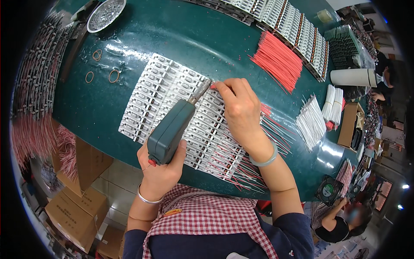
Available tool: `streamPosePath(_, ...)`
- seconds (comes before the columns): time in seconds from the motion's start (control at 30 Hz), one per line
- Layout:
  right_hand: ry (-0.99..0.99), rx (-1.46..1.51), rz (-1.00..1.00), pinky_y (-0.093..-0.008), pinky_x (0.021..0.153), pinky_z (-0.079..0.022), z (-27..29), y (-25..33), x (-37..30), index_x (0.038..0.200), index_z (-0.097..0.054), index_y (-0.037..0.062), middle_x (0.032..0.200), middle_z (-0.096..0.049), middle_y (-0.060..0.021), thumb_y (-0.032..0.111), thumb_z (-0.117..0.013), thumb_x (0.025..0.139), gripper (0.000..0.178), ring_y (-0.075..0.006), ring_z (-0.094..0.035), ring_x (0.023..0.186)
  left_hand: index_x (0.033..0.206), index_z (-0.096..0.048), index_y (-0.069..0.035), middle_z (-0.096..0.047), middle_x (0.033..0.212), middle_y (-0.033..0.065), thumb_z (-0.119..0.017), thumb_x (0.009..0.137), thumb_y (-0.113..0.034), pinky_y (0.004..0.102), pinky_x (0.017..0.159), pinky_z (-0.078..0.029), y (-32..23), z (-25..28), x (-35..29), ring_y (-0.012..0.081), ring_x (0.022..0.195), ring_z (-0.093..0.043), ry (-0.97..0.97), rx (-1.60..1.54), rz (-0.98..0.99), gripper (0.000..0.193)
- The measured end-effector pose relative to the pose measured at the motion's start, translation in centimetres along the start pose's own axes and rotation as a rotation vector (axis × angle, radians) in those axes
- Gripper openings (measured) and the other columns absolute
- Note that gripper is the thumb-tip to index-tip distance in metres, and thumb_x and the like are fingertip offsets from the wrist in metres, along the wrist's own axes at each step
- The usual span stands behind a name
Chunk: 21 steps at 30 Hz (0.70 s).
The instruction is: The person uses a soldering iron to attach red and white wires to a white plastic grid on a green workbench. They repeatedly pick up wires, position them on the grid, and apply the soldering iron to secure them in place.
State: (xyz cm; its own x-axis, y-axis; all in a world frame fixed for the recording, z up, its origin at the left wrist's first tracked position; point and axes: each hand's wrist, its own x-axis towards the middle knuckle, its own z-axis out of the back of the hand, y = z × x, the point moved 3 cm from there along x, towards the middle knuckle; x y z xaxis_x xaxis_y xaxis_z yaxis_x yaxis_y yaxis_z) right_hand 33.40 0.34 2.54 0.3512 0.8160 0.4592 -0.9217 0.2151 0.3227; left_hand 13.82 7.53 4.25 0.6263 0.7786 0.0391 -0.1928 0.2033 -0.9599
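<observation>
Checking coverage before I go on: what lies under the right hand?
Under the right hand lie rows of small white components with red and white wires. The pieces directly beneath the palm are hidden.

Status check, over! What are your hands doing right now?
Left hand grips green soldering gun. Right hand pinches red wire at the tip, over white parts. Nothing blocking.

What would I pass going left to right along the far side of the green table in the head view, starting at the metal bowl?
Metal bowl → rubber bands → loose bundle of red wires → white roll lying on its side.
</observation>
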Motion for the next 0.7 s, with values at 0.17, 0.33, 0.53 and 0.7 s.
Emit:
streamPosePath(0.17, 0.007, -0.009, 0.010, -0.0355, 0.067, -0.051, 0.0, -0.1, -0.1, 0.096, -0.069, 0.0001, 0.089, -0.061, -0.0093, -0.003, -0.065, 0.072, 0.025, -0.0247, -0.060, 0.081, 0.093, -0.068, 0.004, -0.069, 0.081, 0.0084, -0.076, 0.080, 0.000, 0.0275, 0.058, -0.048, -0.3, 0.3, -0.3, 0.0140, 0.064, -0.063, -0.017, -0.024, 0.037, 0.016)
streamPosePath(0.33, -0.001, -0.024, 0.024, -0.0344, 0.067, -0.050, 0.0, 0.0, 0.0, 0.092, -0.069, -0.0007, 0.088, -0.060, -0.0083, 0.000, -0.067, 0.072, 0.019, -0.0239, -0.059, 0.082, 0.095, -0.069, 0.004, -0.070, 0.084, 0.0074, -0.078, 0.079, -0.001, 0.0255, 0.061, -0.050, 0.2, 0.7, -1.2, 0.0117, 0.067, -0.064, -0.094, -0.016, 0.111, 0.019)
streamPosePath(0.53, -0.012, -0.031, 0.018, -0.0349, 0.068, -0.050, -0.2, -0.1, -0.2, 0.093, -0.068, -0.0003, 0.090, -0.060, -0.0087, 0.000, -0.067, 0.073, 0.021, -0.0247, -0.059, 0.082, 0.098, -0.069, 0.005, -0.071, 0.087, 0.0073, -0.078, 0.079, 0.000, 0.0247, 0.064, -0.052, 0.2, 0.6, -1.4, 0.0110, 0.072, -0.065, -0.120, -0.096, 0.168, 0.022)
streamPosePath(0.7, -0.048, -0.067, 0.023, -0.0361, 0.070, -0.048, 0.5, 0.1, -0.3, 0.096, -0.067, -0.0001, 0.092, -0.061, -0.0090, 0.000, -0.066, 0.073, 0.023, -0.0257, -0.058, 0.084, 0.099, -0.069, 0.005, -0.071, 0.088, 0.0070, -0.078, 0.079, -0.001, 0.0244, 0.066, -0.051, 0.2, 0.8, -1.7, 0.0099, 0.074, -0.065, -0.145, -0.126, 0.185, 0.022)
